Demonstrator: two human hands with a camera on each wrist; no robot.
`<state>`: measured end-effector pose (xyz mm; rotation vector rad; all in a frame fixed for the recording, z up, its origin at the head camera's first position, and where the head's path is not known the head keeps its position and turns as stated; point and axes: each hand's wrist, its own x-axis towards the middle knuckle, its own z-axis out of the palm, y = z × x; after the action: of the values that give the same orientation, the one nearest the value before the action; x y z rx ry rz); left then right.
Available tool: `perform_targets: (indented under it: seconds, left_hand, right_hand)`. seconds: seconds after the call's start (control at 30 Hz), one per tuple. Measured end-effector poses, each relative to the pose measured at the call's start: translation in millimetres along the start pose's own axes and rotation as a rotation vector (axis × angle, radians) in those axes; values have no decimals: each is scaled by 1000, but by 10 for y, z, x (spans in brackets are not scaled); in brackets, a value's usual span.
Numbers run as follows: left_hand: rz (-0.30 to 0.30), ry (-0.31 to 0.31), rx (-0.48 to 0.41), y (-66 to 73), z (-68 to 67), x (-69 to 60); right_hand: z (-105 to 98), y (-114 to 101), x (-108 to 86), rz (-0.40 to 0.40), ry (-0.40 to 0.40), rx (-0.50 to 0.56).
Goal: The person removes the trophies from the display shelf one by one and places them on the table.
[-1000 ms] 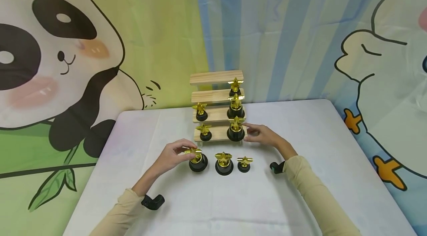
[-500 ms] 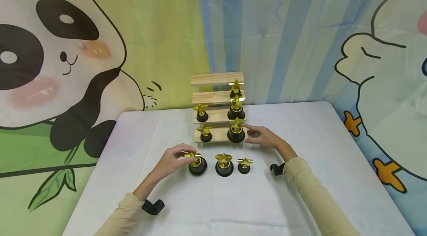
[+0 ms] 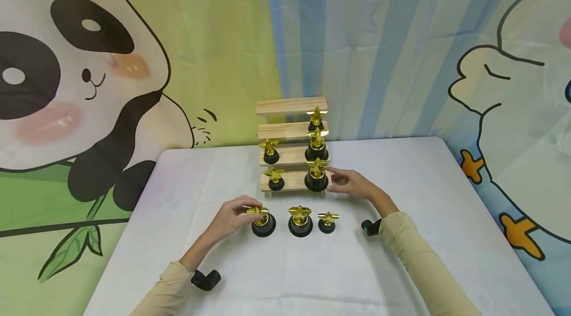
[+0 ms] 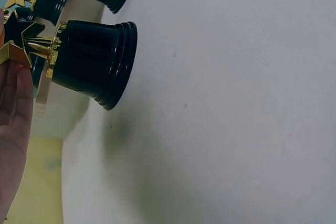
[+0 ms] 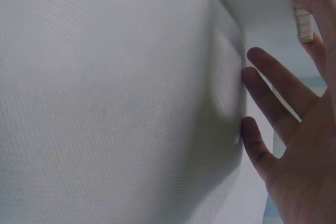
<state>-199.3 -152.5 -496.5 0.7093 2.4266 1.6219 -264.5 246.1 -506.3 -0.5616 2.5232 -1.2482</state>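
held trophy (image 3: 263, 226): left of the front row on the bench (image 3: 285, 271), lower centre of the frame; gripped only by its star, it could swing or tip if the heavy-looking base drags; whether the base touches the cloth, i cannot tell
left hand (image 3: 232, 216): thumb and fingers pinch the gold star; smooth metal could slip or twist in so small a hold
middle trophy (image 3: 300, 223): upright just right of the held one; a sideways drift could knock it into the small trophy (image 3: 327, 222) beside it
right hand (image 3: 352, 183): thumb and a finger pinch the right end of the bottom shelf (image 3: 294, 180), other fingers spread; a tug could jolt the whole rack
shelf trophy (image 3: 316, 177): at that same end, right by the fingertips; a nudge there could topple it
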Motion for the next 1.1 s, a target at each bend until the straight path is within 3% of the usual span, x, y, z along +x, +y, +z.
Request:
perform_targets:
  seconds: [0.4, 0.7, 0.97, 1.1]
  left_hand:
    - [23, 29, -114, -222, 69, -22]
    - [-14, 49, -106, -227, 79, -18]
    - [-98, 53, -91, -161, 105, -32]
    - [-94, 55, -104, -200, 92, -70]
  right_hand:
    - [-23, -22, 19, 10, 0, -2]
    - [-28, -25, 39, 0, -10, 18]
    - [-24, -9, 24, 20, -8, -10]
    - [-12, 0, 12, 20, -15, -6]
